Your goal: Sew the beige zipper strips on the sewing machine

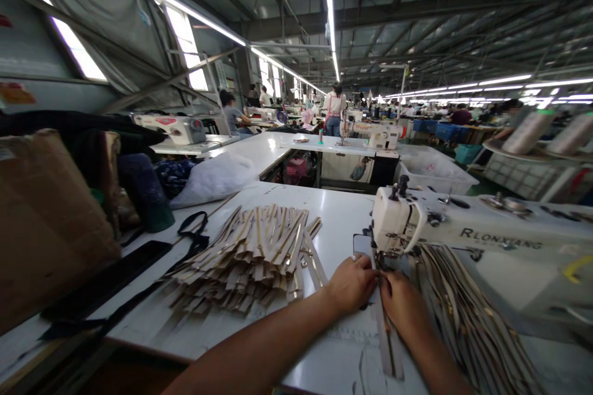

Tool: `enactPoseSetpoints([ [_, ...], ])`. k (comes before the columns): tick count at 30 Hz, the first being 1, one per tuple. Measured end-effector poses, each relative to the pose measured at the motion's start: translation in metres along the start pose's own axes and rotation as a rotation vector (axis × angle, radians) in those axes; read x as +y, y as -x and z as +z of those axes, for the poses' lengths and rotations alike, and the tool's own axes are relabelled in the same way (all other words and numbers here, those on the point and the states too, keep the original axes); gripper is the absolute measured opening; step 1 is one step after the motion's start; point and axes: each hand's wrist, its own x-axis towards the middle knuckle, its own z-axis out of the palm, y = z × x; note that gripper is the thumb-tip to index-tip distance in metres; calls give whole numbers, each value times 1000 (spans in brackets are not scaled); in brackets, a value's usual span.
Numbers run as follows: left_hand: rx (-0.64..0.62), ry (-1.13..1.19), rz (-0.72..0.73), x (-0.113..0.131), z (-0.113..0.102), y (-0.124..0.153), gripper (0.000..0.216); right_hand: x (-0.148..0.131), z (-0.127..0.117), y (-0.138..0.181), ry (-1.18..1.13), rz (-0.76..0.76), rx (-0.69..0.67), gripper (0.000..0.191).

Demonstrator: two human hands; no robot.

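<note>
Both hands rest on the white table in front of the needle of a white sewing machine (463, 228). My left hand (351, 284) and my right hand (402, 303) press a beige zipper strip (386, 345) flat, fingers closed together on it just under the machine head. The strip runs back toward me between my forearms. A fanned pile of beige zipper strips (250, 259) lies to the left of my left hand. More zipper strips (467, 315) hang in a bundle to the right, under the machine arm.
A cardboard box (46, 222) and dark fabric stand at the left edge. Black straps (139, 278) and scissors (194, 228) lie on the table (338, 210). A white plastic bag (213, 179) sits behind. Further machines and other workers fill the hall; thread cones (528, 133) stand at right.
</note>
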Motion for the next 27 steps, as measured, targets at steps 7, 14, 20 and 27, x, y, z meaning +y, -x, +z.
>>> enactPoseSetpoints([
  [7, -15, -54, 8, -1, 5, 3, 24, 21, 31, 1, -68, -59, 67, 38],
  [14, -31, -75, -61, 7, 3, 4, 26, 27, 36, -4, -50, -45, -5, 43],
  [20, -136, -83, -170, 25, 3, 11, 25, 12, 24, 0, -110, -168, -93, 43],
  [27, -129, 80, -418, 13, -21, 10, 38, 6, 19, 5, -248, -257, 66, 42],
])
